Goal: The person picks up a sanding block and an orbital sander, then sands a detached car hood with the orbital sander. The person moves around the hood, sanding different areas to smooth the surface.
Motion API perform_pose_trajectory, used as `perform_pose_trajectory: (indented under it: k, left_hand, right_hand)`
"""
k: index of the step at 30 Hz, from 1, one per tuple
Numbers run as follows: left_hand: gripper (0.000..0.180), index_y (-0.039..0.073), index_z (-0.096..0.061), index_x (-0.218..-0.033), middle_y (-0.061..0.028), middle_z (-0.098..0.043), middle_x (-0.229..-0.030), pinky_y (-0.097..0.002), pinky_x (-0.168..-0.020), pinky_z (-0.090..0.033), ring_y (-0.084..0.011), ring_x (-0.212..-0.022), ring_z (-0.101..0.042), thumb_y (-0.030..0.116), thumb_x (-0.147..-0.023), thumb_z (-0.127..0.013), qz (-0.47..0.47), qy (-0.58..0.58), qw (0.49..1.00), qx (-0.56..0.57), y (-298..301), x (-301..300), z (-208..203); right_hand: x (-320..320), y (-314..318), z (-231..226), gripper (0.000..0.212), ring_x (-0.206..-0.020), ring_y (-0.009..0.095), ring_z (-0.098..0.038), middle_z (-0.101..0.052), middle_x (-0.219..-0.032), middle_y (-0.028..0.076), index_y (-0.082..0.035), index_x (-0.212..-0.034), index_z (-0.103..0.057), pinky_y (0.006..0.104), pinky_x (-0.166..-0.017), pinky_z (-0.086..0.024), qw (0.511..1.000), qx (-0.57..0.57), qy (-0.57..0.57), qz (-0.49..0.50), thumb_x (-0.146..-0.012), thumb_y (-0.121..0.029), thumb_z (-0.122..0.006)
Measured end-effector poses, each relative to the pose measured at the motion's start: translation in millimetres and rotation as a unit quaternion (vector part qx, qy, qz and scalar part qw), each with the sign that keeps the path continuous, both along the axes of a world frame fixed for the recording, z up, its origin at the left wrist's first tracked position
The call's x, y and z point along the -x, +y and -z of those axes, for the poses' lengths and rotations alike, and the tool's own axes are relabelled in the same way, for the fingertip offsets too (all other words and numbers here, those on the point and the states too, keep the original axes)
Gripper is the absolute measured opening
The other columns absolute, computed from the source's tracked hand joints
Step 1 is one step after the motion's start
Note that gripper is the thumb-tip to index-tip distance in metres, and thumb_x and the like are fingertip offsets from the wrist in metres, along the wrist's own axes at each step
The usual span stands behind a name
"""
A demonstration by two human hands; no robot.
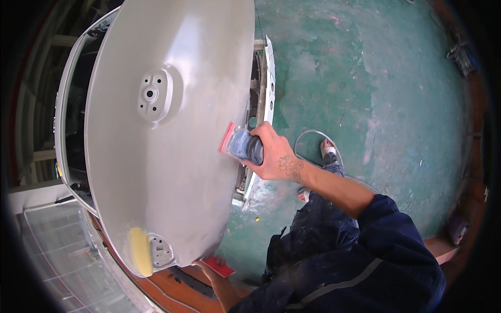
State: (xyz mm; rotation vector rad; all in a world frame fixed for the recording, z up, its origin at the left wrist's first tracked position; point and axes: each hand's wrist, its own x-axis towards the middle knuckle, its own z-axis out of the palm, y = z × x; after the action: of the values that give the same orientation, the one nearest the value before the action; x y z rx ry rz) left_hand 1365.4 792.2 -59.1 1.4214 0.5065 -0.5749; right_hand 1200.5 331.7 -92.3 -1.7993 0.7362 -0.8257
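Note:
A large grey curved car body panel [182, 167] fills the left middle, with a recessed, holed mount [150, 94] on it. My right hand [274, 151] grips a small blue and black palm sander [242, 143] by its rounded top. The sander's red-edged flat pad [226, 137] faces the panel near its right edge; whether it touches cannot be told. By the panel's near end, my left hand [213, 266] has its fingers closed on a red flat pad [222, 268]. Part of this hand is hidden behind the panel's edge.
A yellow filler patch [140, 251] lies on the panel's near left corner, beside a second holed recess [160, 250]. A pale frame edge [269, 83] runs along the panel's right side. A hose [313, 131] loops on the green floor [339, 68] around my foot.

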Motion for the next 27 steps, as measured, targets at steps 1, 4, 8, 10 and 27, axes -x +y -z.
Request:
perform_pose_trajectory:
  k: [1, 4, 8, 10, 27]
  left_hand:
    - [0.084, 0.015, -0.052, -0.130, -0.0041, -0.057, -0.111, -0.0312, -0.047, -0.038, -0.0183, -0.058, -0.045, 0.088, -0.092, -0.032, 0.000, 0.000, 1.000, -0.002, 3, -1, 1]
    - [0.085, 0.014, -0.050, -0.132, -0.0055, -0.057, -0.112, -0.0309, -0.046, -0.038, -0.0184, -0.058, -0.045, 0.087, -0.093, -0.032, -0.009, -0.005, 1.000, -0.003, 1, 4, 0]
    - [0.086, 0.011, -0.049, -0.132, -0.0074, -0.058, -0.112, -0.0304, -0.046, -0.037, -0.0182, -0.058, -0.045, 0.086, -0.094, -0.031, -0.010, -0.024, 0.999, -0.039, -4, 4, 0]
    - [0.086, 0.011, -0.050, -0.131, -0.0076, -0.058, -0.109, -0.0302, -0.046, -0.037, -0.0179, -0.058, -0.045, 0.086, -0.094, -0.031, -0.014, -0.028, 0.999, -0.034, -11, 9, -5]
    - [0.082, 0.018, -0.050, -0.133, -0.0043, -0.058, -0.106, -0.0315, -0.047, -0.039, -0.0178, -0.056, -0.046, 0.087, -0.093, -0.032, -0.051, 0.004, 0.998, -0.043, -3, 3, 0]
  right_hand:
    - [3, 1, 2, 0.064, -0.096, 0.043, -0.066, -0.054, -0.115, 0.019, -0.003, -0.122, -0.048, 0.0495, -0.080, -0.057, 1.000, 0.003, 0.006, -0.014, -0.078, -0.025, -0.088]
    - [6, -5, 2, 0.062, -0.096, 0.043, -0.066, -0.052, -0.116, 0.019, -0.002, -0.123, -0.047, 0.0506, -0.080, -0.056, 0.999, 0.007, 0.023, -0.033, -0.079, -0.022, -0.087]
    - [5, -53, 1, 0.063, -0.098, 0.045, -0.064, -0.052, -0.117, 0.020, -0.003, -0.124, -0.046, 0.0499, -0.082, -0.055, 0.998, 0.039, 0.025, 0.031, -0.079, -0.021, -0.087]
    - [0, -74, 1, 0.062, -0.101, 0.045, -0.064, -0.054, -0.120, 0.020, -0.004, -0.123, -0.046, 0.0505, -0.083, -0.055, 0.997, 0.041, 0.014, 0.062, -0.079, -0.021, -0.087]
    - [-8, 36, -14, 0.065, -0.088, 0.040, -0.069, -0.056, -0.111, 0.019, -0.002, -0.122, -0.049, 0.0482, -0.071, -0.058, 0.999, 0.009, 0.030, 0.025, -0.075, -0.021, -0.089]
